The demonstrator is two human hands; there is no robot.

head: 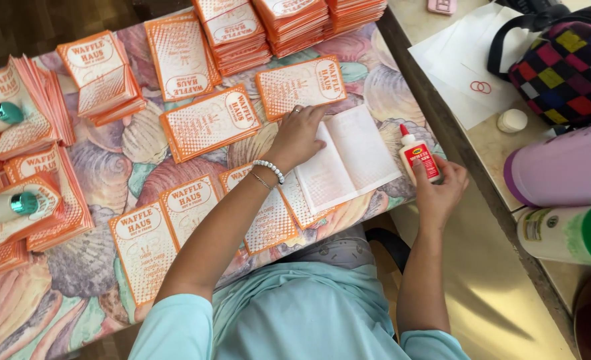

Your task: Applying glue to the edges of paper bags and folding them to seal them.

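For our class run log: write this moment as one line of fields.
left hand: pressing open booklet | right hand: gripping glue bottle | surface: shell-print table

The booklets (210,122) are orange and white, their covers dotted in a fine orange grid around white ovals. The open booklet (349,159) shows pale white pages with faint orange print. The glue bottle (419,157) is white with a red cap and red label. The desk (89,257) wears a seashell pattern in pink, cream and teal. At far right, a bag (572,70) is checkered black, red, yellow, blue and pink.
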